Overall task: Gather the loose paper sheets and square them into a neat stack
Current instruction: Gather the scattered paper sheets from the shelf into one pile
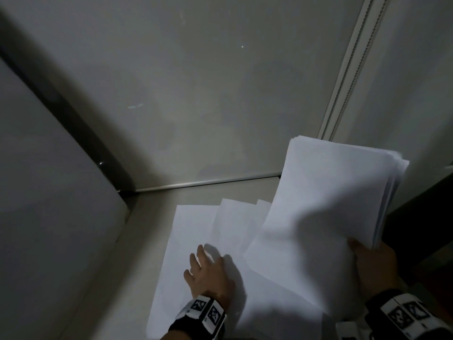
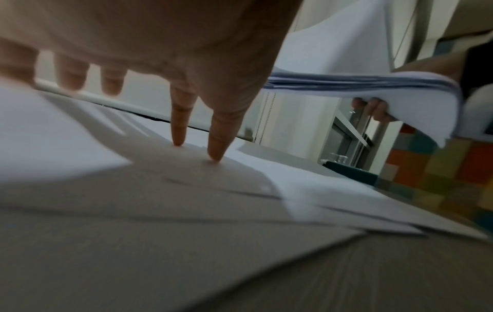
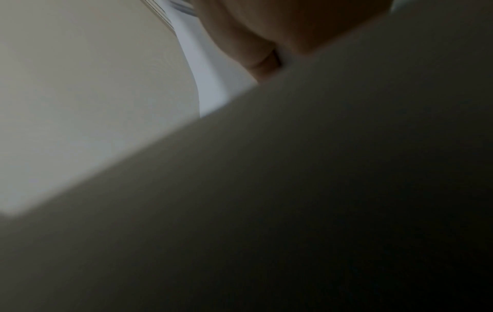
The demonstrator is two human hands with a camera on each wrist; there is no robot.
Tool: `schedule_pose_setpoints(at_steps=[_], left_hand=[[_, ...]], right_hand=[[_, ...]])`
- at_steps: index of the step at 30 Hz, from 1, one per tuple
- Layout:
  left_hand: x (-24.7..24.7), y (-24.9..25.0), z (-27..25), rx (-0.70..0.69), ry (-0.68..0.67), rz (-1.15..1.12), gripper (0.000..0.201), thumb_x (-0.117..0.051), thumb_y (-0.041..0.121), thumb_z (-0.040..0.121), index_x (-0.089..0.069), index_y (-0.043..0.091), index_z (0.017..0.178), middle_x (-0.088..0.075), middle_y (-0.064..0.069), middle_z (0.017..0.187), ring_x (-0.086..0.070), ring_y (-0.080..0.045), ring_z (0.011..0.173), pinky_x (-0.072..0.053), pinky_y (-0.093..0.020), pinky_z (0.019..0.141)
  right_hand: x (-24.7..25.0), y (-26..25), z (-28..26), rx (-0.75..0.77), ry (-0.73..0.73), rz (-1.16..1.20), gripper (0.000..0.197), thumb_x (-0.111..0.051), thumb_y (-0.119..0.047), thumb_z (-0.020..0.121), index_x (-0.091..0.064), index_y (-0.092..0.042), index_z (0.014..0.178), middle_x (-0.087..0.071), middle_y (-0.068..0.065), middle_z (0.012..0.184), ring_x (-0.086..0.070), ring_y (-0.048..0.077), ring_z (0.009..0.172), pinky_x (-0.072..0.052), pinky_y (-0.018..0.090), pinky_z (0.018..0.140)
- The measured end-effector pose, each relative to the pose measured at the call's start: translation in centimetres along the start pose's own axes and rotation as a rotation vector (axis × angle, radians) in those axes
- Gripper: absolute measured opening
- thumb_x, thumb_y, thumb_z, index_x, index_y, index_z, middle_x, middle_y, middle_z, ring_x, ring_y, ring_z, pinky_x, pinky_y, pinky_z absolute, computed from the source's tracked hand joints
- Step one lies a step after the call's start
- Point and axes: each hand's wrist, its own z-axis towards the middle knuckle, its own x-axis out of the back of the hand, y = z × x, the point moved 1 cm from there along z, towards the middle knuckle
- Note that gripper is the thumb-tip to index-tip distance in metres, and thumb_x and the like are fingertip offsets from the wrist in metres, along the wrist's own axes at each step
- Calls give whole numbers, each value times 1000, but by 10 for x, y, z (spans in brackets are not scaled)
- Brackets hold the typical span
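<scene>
Several loose white sheets (image 1: 193, 231) lie overlapped on the pale table top (image 1: 144, 224). My left hand (image 1: 206, 271) rests on them with spread, straight fingers; in the left wrist view two fingertips (image 2: 214, 156) press the loose sheets (image 2: 306, 185). My right hand (image 1: 372, 263) grips the near right corner of a thick bundle of paper (image 1: 326, 192), held lifted above the table at the right. The same bundle (image 2: 360, 84) sags in the left wrist view, with the right fingers (image 2: 373, 109) curled beneath it. The right wrist view is mostly dark; the bundle's edge (image 3: 210, 84) shows beside my right hand (image 3: 266, 38).
A pale wall or blind (image 1: 196, 94) rises right behind the table, with a beaded cord (image 1: 353, 69) at its right. A dark frame post (image 1: 61, 101) runs down the left. Dark floor (image 1: 421, 217) lies beyond the table's right edge.
</scene>
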Motion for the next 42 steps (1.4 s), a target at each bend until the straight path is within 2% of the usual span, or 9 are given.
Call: schedule_pose_setpoints(at_steps=[3,6,13,19,25,31,36,39,42], left_hand=[[-7,5,-5,-65,25,83,88,-49,65,80,-20,19,149,11,-10,160,11,-34,146,-3,-55,116],[-14,7,-8,-95,31,117,95,-52,68,76,-24,9,146,-6,-14,157,-8,-33,143,-15,-47,116],[-16,14,-5,-19,-124,-189,84,-71,41,75,-28,4,136,-33,-11,132,-47,-27,119,-45,-30,101],[-8,1,3,-55,-151,-197,44,-56,27,88,-49,9,127,-56,-10,132,-53,-25,123,-43,-28,99],[7,-21,9,204,-22,-86,51,-51,32,85,-41,17,132,-40,-7,129,-38,-27,122,-38,-38,98],[2,-33,13,58,-44,-363,37,-48,7,88,-43,9,124,-59,-15,122,-56,-28,113,-46,-33,95],[2,-64,13,286,76,-454,69,-49,7,86,-17,16,146,-60,-16,126,-58,-31,114,-45,-40,98],[2,-84,14,492,130,-272,46,-53,19,83,-48,19,129,-47,-11,131,-42,-31,124,-38,-43,102],[7,-91,12,573,120,-276,43,-62,27,78,-57,24,121,-41,-13,129,-37,-33,123,-39,-44,99]], right_hand=[[1,-2,-2,1,15,11,36,-60,1,81,-55,9,115,-59,27,114,-56,35,106,-39,37,90],[1,-6,-7,-2,2,19,36,-58,3,82,-53,10,118,-57,29,118,-54,30,101,-37,34,88],[-1,-7,-10,-12,-24,14,36,-58,1,82,-53,9,117,-57,18,108,-51,24,97,-38,35,88],[-3,-8,-10,-7,-12,18,33,-61,0,81,-55,10,112,-58,17,104,-55,28,95,-40,38,89],[-5,-5,-11,-11,-26,16,33,-61,-2,81,-56,8,113,-61,21,109,-55,27,94,-40,38,89],[-17,-14,-19,-20,-84,11,33,-58,2,82,-54,13,113,-58,22,105,-55,30,98,-38,34,86],[-29,-15,-26,-14,-117,-8,30,-61,-2,81,-58,10,108,-61,20,99,-58,33,97,-41,36,88],[-38,-21,-35,-24,-177,21,26,-57,3,83,-57,13,106,-57,16,95,-53,27,87,-38,28,80],[-49,-26,-46,-1,-242,11,20,-55,4,84,-59,9,103,-57,13,92,-53,24,79,-45,16,59]])
